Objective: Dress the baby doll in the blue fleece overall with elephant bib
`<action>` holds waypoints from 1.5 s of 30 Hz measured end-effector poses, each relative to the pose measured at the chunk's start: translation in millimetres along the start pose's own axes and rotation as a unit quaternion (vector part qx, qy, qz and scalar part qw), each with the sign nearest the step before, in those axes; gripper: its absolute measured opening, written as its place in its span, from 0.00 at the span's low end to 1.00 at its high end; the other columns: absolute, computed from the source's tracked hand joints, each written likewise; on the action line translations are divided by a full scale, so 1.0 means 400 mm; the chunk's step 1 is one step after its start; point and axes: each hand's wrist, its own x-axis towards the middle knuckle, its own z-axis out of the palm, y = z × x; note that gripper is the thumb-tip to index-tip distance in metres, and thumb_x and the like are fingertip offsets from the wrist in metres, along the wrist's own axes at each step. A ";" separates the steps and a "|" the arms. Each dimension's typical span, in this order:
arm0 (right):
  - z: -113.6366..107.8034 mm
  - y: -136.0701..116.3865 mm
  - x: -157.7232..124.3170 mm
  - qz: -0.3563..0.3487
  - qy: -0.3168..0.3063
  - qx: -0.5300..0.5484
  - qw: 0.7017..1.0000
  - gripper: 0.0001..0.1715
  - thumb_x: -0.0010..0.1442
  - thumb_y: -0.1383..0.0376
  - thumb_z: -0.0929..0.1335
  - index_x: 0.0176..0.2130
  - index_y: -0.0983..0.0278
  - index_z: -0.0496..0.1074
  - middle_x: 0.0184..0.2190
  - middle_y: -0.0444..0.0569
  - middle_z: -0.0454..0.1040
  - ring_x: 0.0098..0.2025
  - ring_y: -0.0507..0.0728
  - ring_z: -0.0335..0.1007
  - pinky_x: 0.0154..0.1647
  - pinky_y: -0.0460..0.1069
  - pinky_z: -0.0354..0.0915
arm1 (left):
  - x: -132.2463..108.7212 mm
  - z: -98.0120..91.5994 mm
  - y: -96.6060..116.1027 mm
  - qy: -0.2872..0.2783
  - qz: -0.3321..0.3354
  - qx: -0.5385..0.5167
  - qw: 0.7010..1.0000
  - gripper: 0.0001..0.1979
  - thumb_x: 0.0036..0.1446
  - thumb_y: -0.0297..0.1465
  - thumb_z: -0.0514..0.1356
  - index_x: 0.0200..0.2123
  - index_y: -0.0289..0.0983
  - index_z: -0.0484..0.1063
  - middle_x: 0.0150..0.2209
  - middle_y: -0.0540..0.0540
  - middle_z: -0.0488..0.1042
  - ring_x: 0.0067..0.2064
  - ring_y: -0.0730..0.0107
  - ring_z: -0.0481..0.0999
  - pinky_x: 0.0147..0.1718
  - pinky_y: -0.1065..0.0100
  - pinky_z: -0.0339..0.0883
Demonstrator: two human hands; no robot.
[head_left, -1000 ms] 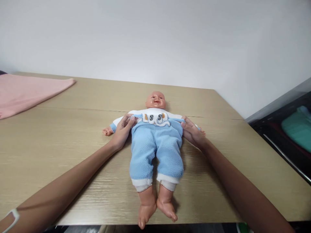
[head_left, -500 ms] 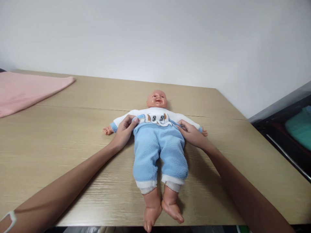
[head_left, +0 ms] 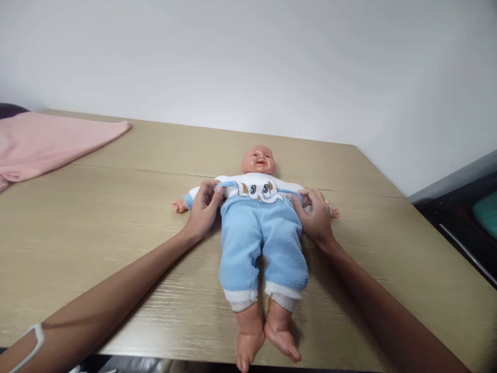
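Note:
A baby doll [head_left: 259, 159] lies on its back on a wooden table [head_left: 116, 217], head away from me and bare feet at the near edge. It wears light blue fleece trousers [head_left: 261, 243] and a white top with an elephant picture [head_left: 259, 189]. My left hand [head_left: 204, 209] pinches the trousers' waistband at the doll's left side in view. On the other side, my right hand [head_left: 316, 215] grips the waistband too, fingers curled. Both hands press against the doll's waist.
A pink cloth [head_left: 46, 142] lies at the table's far left corner. A white wall stands behind the table. To the right, below table height, a dark shelf or bin [head_left: 462, 217] holds something teal [head_left: 486, 211].
My right hand has shifted from flat on the doll's hip to a curled grip on the waistband. The view has panned slightly, so the doll sits a little further right.

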 end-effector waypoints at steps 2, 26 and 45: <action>-0.005 -0.029 0.014 -0.026 0.040 0.005 0.999 0.06 0.71 0.60 0.69 0.47 0.57 0.74 0.45 0.55 0.77 0.45 0.67 0.72 0.53 0.63 0.68 | -0.004 0.004 0.000 0.008 0.007 0.000 1.000 0.23 0.71 0.56 0.66 0.48 0.43 0.72 0.34 0.52 0.71 0.36 0.65 0.69 0.38 0.64 0.64; 0.387 -0.291 0.405 -0.396 -0.566 -0.048 0.722 0.11 0.68 0.69 0.72 0.50 0.60 0.80 0.50 0.51 0.86 0.50 0.61 0.81 0.49 0.53 0.70 | -0.025 0.024 0.010 0.027 0.088 0.071 0.993 0.14 0.80 0.46 0.59 0.49 0.42 0.73 0.44 0.47 0.78 0.46 0.63 0.76 0.50 0.63 0.70; 0.226 -0.208 0.353 -0.286 -0.395 0.169 0.857 0.31 0.55 0.76 0.64 0.55 0.60 0.77 0.51 0.50 0.82 0.54 0.61 0.78 0.60 0.57 0.70 | -0.059 0.019 -0.013 0.023 0.280 0.051 0.958 0.04 0.79 0.32 0.61 0.53 0.43 0.74 0.49 0.44 0.76 0.52 0.61 0.78 0.55 0.57 0.71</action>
